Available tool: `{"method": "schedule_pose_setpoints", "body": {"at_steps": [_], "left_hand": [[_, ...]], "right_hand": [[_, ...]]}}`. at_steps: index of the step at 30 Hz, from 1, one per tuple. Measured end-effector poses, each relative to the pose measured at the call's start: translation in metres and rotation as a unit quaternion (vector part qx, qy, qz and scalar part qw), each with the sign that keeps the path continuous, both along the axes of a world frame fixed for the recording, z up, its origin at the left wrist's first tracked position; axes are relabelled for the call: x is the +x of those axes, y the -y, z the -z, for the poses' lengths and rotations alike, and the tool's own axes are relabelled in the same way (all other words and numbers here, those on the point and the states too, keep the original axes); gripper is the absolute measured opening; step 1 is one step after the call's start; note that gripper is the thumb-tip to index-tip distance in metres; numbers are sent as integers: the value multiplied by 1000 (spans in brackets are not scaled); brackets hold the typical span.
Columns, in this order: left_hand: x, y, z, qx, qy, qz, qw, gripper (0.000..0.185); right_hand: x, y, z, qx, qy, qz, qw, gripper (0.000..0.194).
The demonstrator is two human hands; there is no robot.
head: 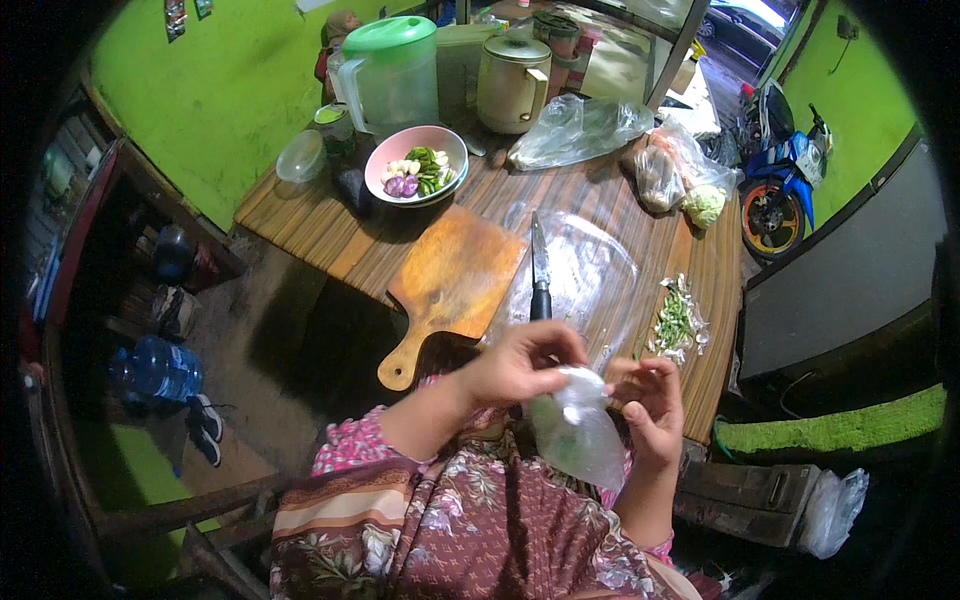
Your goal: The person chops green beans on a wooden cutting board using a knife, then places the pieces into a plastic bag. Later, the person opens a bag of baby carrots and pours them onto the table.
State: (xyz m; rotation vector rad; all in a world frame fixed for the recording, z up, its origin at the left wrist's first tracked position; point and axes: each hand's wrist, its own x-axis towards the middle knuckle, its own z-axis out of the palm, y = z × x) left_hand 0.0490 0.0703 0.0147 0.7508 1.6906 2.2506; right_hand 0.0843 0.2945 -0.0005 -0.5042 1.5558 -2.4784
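My left hand (525, 367) pinches the rim of a small clear plastic bag (577, 439) at the table's near edge. Something green shows faintly through the bag. At the bag's other side is my right hand (649, 409), its fingers curled and partly blurred; whether it grips the bag I cannot tell. Just beyond my hands lies a knife (538, 259) with a black handle, blade pointing away. Left of it rests a wooden cutting board (457, 274). A pink bowl (379, 154) behind the board holds peeled garlic, shallots and green chillies. Green stems and peelings (675, 319) lie in a heap to the right.
On the wooden table (330, 240), a green-lidded pitcher (394, 82), a metal-lidded jug (512, 86), a clear cup (301, 157) and plastic bags (581, 133) stand or lie at the back. Cauliflower or cabbage (703, 204) sits at the right. Beyond the pitcher is a person (341, 30).
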Motion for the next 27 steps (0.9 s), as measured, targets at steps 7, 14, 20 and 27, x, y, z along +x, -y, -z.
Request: {"method": "schedule_pose_setpoints", "body": {"at_steps": [7,14,20,27], "left_hand": [[-6,103,-43,203,-104,-201,953,16],[-47,191,-49,25,-149,-530,834,20],[-72,205,22,-11,-22,-568,822,32],[-17,177,67,-395,-134,-581,699,12]], "right_hand": [[-13,-24,-5,68,-60,128,988,44],[-21,-12,13,89,18,124,988,32],[-40,-4,32,137,69,124,980,34],[-65,-9,47,304,59,103,945,31]]}}
